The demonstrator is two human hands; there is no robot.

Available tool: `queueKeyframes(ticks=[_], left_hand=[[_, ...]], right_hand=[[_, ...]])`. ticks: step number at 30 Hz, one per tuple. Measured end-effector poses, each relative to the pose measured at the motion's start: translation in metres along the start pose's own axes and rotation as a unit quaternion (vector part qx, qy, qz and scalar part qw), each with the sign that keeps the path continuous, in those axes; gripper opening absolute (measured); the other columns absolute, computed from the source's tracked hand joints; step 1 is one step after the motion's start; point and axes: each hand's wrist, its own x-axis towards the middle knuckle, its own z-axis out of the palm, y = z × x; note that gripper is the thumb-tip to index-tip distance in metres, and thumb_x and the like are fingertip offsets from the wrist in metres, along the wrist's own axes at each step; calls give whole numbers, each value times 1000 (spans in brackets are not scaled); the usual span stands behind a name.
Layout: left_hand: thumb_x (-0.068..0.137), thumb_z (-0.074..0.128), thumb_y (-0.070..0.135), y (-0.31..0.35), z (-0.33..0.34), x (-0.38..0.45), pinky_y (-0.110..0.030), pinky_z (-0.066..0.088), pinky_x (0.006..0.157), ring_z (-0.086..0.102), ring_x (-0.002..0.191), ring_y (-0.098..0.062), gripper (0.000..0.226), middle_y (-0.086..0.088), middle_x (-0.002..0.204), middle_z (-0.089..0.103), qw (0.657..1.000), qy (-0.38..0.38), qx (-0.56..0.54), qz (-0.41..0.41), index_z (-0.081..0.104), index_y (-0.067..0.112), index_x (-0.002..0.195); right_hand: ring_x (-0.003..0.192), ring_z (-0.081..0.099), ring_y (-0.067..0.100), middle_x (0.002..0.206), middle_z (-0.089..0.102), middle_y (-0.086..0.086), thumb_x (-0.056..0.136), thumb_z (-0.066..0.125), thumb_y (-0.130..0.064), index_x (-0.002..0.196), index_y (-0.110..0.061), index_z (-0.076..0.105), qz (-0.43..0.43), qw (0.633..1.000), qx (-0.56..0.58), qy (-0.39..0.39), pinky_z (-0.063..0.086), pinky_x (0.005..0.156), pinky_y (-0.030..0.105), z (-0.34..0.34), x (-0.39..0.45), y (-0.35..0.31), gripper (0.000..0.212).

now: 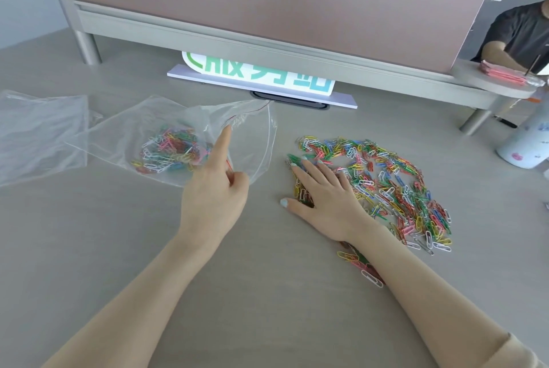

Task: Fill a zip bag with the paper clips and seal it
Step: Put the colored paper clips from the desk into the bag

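Meanwhile, the left hand (215, 189) pinches the zip bag (166, 142) mouth open toward three o'clock; the right hand (323, 192), fingers flat, presses the paper clips (383, 186), seemingly to gather them.

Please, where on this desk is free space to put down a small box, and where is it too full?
Free: the near desk in front of the zip bag, left of the left hand; also the strip between that bag and the loose paper clips. Crowded: the right side under the right hand, and the far left, where a second bag lies.
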Motion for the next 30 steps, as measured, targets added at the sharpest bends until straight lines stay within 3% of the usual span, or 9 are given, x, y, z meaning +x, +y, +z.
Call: queueKeyframes(ticks=[6, 11, 18, 22, 26, 30], left_hand=[[81, 44, 0, -2, 0, -2, -34, 36, 55, 41, 58, -18, 72, 1, 57, 37, 1000, 9, 1, 3, 27, 31, 144], [80, 45, -1, -2, 1, 0, -33, 38, 58, 42, 58, -17, 72, 2, 56, 36, 1000, 7, 2, 7, 28, 30, 143], [80, 44, -2, -3, -1, -1, -33, 37, 56, 38, 55, -19, 73, 5, 53, 32, 1000, 6, -23, 6, 29, 33, 143], [81, 44, -1, -3, -2, -1, -34, 40, 57, 39, 54, -19, 74, 4, 54, 34, 1000, -1, -27, 12, 27, 34, 143], [81, 44, -1, -2, -3, -1, -39, 46, 63, 43, 57, -19, 73, 3, 55, 37, 999, -7, -39, 18, 27, 34, 143], [80, 45, -1, 1, -7, -2, -42, 46, 63, 47, 60, -25, 73, -5, 58, 43, 999, -6, -31, 25, 27, 31, 143]], right_hand=[[136, 23, 21, 145, 29, -8, 83, 39, -66, 140, -32, 29, 42, 996, 17, 83, 16, 112, 40, 2, 11, 1, 67], [117, 42, 24, 124, 47, -3, 85, 51, -52, 117, -26, 52, 27, 991, 61, 118, 32, 99, 38, 2, 15, 9, 42], [91, 57, 20, 101, 58, -3, 88, 53, -35, 97, -19, 57, -18, 984, 111, 135, 50, 71, 36, -1, 19, 8, 19], [85, 57, 22, 94, 61, 2, 90, 50, -30, 95, -15, 58, -12, 985, 116, 124, 50, 69, 36, -8, 21, 7, 18], [68, 54, 27, 71, 57, 5, 92, 48, -28, 87, -8, 57, 8, 985, 132, 112, 44, 60, 35, -14, 22, 3, 23], [49, 36, 18, 54, 42, 1, 94, 45, -29, 72, -4, 49, 34, 981, 156, 113, 28, 46, 28, -15, 23, 3, 33]])
